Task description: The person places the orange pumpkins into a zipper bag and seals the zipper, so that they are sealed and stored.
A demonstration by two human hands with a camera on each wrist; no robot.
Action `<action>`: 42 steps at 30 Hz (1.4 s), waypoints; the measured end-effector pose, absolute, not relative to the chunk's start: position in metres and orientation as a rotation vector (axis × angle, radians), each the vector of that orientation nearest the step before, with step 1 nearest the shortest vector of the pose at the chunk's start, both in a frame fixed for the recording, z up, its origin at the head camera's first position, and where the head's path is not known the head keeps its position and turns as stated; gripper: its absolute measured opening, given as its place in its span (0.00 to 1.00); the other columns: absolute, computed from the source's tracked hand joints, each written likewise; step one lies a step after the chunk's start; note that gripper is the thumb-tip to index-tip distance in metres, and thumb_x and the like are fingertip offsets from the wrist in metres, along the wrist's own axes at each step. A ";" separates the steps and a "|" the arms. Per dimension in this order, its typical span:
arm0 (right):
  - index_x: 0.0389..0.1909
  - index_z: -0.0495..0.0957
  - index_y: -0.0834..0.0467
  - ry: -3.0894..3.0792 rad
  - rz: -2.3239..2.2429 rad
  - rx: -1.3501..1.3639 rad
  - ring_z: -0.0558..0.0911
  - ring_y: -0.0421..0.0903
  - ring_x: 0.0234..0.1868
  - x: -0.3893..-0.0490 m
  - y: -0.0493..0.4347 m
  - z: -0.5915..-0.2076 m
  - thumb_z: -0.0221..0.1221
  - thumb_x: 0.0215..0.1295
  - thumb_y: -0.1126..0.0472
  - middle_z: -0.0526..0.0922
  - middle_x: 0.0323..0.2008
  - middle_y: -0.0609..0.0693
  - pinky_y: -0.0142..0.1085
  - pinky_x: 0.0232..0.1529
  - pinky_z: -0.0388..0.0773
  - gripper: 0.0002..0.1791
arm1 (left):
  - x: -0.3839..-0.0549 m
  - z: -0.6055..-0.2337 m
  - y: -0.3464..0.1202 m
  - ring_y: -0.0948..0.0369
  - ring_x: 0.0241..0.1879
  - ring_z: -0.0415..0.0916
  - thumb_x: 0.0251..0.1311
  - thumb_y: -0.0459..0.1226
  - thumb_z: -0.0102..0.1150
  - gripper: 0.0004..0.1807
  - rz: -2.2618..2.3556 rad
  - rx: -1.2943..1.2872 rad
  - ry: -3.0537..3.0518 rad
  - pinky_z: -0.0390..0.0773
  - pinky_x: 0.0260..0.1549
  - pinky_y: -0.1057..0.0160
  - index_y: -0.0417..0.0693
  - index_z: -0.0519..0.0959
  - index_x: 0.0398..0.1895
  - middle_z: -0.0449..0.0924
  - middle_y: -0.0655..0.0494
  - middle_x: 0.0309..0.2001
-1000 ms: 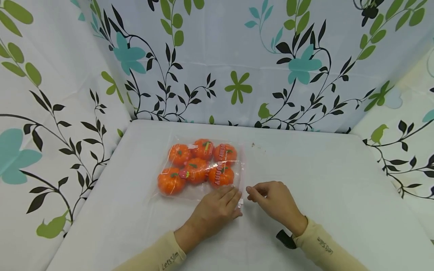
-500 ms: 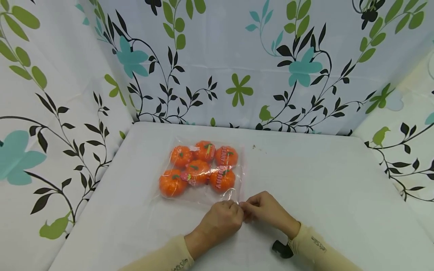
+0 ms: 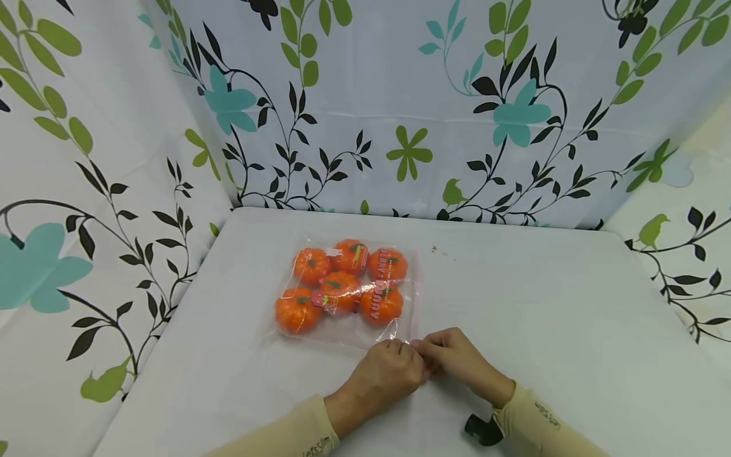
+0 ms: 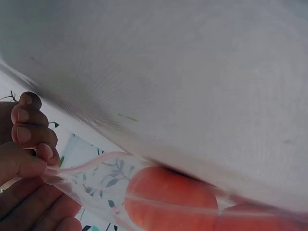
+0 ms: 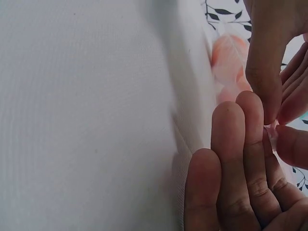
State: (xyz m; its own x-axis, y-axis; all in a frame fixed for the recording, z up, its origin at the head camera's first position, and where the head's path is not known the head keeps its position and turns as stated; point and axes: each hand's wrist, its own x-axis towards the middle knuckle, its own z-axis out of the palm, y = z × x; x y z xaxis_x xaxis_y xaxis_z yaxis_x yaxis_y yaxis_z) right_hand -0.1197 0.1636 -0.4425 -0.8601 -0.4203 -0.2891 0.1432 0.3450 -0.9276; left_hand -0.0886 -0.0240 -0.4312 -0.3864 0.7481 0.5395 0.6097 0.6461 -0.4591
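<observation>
A clear plastic zip bag (image 3: 337, 327) with pink lettering and a pinkish right edge lies flat on the white table. Inside it are several small orange pumpkins (image 3: 297, 311) with green stems. My left hand (image 3: 388, 371) grips the bag's near right corner with curled fingers. Right beside it, my right hand (image 3: 462, 365) pinches the same corner between thumb and finger. The left wrist view shows the bag's edge (image 4: 96, 178) drawn to a point between the fingertips. In the right wrist view, a scrap of pink plastic (image 5: 273, 134) shows between the fingers.
The white table (image 3: 548, 304) spreads out around the bag, with a few dark specks (image 3: 435, 249) behind it. Leaf-patterned curtains (image 3: 342, 127) hang at the back and both sides. A black object (image 3: 482, 430) sticks out beside the right cuff.
My right hand has moved left to the bag's corner and now pinches it. My left hand, flat on the corner before, has curled its fingers round it. The bag stays in place.
</observation>
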 end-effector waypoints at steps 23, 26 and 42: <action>0.31 0.84 0.64 2.189 -1.554 -0.244 0.81 0.45 0.25 -0.125 0.160 -0.433 0.57 0.73 0.52 0.83 0.23 0.49 0.37 0.26 0.82 0.20 | -0.095 -0.428 -0.023 0.63 0.23 0.77 0.60 0.40 0.64 0.09 0.226 -1.079 -2.078 0.78 0.27 0.66 0.48 0.81 0.25 0.77 0.58 0.21; 0.31 0.84 0.64 2.183 -1.551 -0.236 0.81 0.44 0.25 -0.127 0.160 -0.436 0.57 0.74 0.52 0.83 0.24 0.50 0.37 0.26 0.82 0.19 | -0.096 -0.427 -0.026 0.63 0.23 0.76 0.62 0.38 0.60 0.08 0.244 -1.117 -2.077 0.78 0.29 0.66 0.48 0.81 0.25 0.77 0.58 0.21; 0.30 0.82 0.64 2.243 -1.543 -0.136 0.81 0.47 0.25 -0.163 0.157 -0.439 0.57 0.74 0.51 0.84 0.24 0.53 0.36 0.26 0.81 0.21 | -0.095 -0.412 -0.033 0.63 0.24 0.80 0.66 0.32 0.44 0.17 0.198 -1.169 -2.148 0.82 0.35 0.65 0.47 0.83 0.25 0.80 0.57 0.21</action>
